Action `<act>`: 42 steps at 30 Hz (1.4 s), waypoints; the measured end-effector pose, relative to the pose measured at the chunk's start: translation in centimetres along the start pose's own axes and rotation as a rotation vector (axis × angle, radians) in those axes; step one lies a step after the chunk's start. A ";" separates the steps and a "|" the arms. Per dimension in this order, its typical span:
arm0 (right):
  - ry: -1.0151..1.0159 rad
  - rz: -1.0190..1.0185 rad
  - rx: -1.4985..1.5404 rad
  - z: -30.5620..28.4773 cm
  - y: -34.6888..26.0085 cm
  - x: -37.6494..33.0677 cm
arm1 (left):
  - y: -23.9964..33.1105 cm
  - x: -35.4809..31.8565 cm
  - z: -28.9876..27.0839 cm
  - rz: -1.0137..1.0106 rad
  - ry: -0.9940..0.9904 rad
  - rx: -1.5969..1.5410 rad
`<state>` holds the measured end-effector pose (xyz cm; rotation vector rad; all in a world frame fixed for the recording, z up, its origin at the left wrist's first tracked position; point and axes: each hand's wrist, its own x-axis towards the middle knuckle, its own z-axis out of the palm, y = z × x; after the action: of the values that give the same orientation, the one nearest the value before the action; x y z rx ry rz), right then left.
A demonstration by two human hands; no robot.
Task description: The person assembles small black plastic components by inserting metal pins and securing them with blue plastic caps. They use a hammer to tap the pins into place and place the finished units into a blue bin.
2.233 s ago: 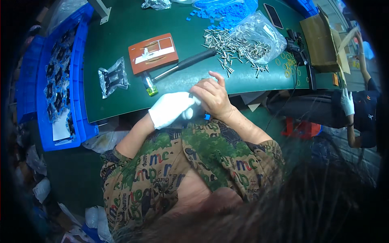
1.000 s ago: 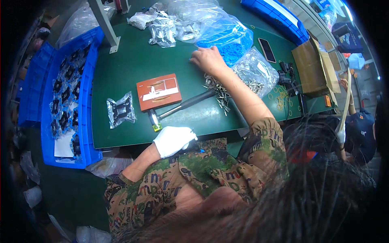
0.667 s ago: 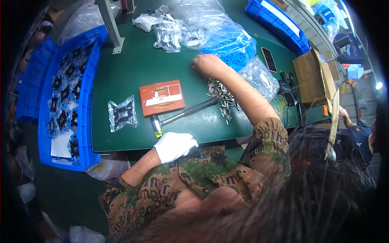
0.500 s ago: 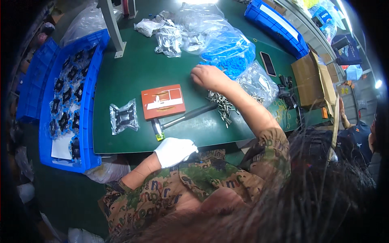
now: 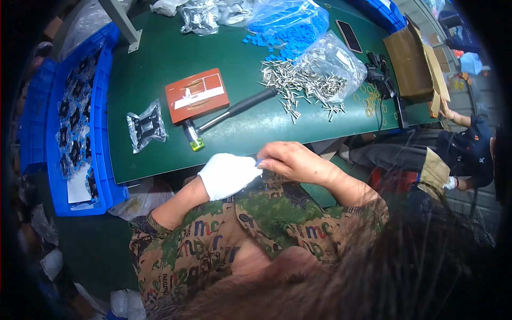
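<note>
My left hand [image 5: 226, 176], in a white glove, is closed in front of the table edge; whatever its fingers grip is hidden. Bare, my right hand [image 5: 293, 160] meets it, pinching a small blue piece [image 5: 259, 162] against the glove's fingertips. Beyond them on the green table [image 5: 240, 136] lies a hammer [image 5: 245, 106] with a black handle and a yellow-green face. Its head lies by a red-brown block [image 5: 217, 82]. A black part in a clear bag [image 5: 145, 127] is left of the block. Metal pins [image 5: 285, 80] and many small blue pieces [image 5: 293, 42] lie farther off.
At left, a blue crate [image 5: 100, 133] holds bagged black parts. A grey post [image 5: 121, 21] stands at the table's back left. Toward the right are a phone [image 5: 349, 36], yellowish rings [image 5: 370, 98], black devices [image 5: 381, 80] and a cardboard box [image 5: 408, 61]. Another person [image 5: 464, 146] is beyond.
My right hand has come back from the blue pieces to my left hand, a small blue piece now in its fingers. The view has shifted; my left hand stays near the table edge.
</note>
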<state>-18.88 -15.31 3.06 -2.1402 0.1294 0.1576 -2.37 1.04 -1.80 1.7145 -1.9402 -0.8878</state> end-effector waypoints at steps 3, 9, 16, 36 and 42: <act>-0.037 0.027 -0.035 -0.1 0.2 -0.6 | 0.9 0.2 -0.7 -0.024 0.003 -0.060; -0.037 -0.022 -0.088 -1.3 0.4 -1.5 | 1.1 0.3 -0.4 0.064 0.057 -0.136; -0.182 0.014 -0.141 -2.8 -1.1 -1.2 | 0.9 0.5 0.4 0.101 0.084 -0.042; -0.166 -0.114 -0.205 -0.7 0.5 -1.6 | 1.7 0.2 0.5 -0.076 -0.064 -0.373; -0.614 0.334 0.785 -0.8 3.0 0.3 | 1.1 -0.2 -0.8 -0.242 -0.212 -0.810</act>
<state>-19.01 -17.65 0.93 -1.2083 0.1534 0.8071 -2.63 1.13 -0.46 1.3875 -1.1955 -1.7048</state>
